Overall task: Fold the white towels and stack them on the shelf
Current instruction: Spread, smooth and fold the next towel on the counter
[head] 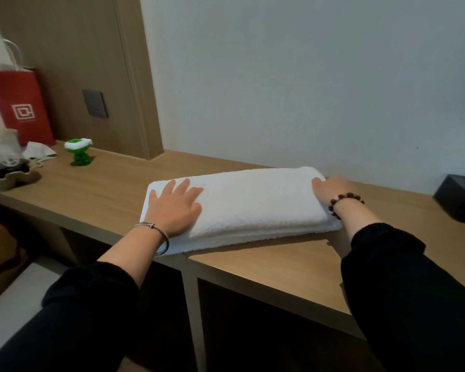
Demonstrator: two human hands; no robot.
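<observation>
The towel [253,202] hides fingers of the right hand [333,187]; black box [461,197] cropped.

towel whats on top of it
Left hand lies flat on the left end of the towel; right hand rests at its right end, fingertips hidden behind the edge.

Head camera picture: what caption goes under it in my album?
Left hand flat on a folded white towel, right hand at its end, on the wooden shelf.

towel [253,200]: white fluffy terry cloth | shelf [253,267]: matt wood-grain | bag [22,106]: red paper
</observation>
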